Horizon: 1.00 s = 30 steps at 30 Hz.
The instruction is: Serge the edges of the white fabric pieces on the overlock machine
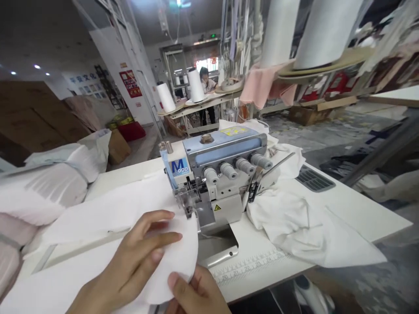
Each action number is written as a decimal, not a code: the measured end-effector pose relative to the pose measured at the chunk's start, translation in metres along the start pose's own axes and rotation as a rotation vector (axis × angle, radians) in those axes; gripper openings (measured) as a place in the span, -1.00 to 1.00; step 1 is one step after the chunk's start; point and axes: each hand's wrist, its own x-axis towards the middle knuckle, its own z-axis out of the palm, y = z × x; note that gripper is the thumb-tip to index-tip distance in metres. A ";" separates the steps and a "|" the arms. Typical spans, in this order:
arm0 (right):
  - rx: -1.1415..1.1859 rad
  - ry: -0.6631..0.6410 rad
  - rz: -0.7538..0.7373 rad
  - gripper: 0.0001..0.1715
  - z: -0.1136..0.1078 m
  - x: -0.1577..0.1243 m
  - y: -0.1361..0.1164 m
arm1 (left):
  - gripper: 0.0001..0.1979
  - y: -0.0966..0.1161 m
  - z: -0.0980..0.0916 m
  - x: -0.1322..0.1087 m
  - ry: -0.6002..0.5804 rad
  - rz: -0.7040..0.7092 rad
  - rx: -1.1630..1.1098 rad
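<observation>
A piece of white fabric (178,257) with a rounded edge lies in front of the overlock sewing machine (225,161), its far edge under the presser foot area. My left hand (131,257) rests on this fabric, fingers stretched out and slightly apart. At the near edge, my right hand (198,292) pinches the fabric with the thumb on top; its other fingers are partly hidden beneath. The machine is pale blue and white, with several grey tension knobs along its front.
Crumpled white fabric (291,222) lies right of the machine on the white table (360,209), which carries a printed ruler (245,268). Bundled fabric (49,187) sits at the left. Large thread cones (281,30) stand behind. A person (207,83) works in the background.
</observation>
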 end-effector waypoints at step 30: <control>-0.151 0.109 -0.325 -0.68 -0.015 -0.002 -0.033 | -0.41 0.027 0.044 -0.019 0.037 -0.150 0.218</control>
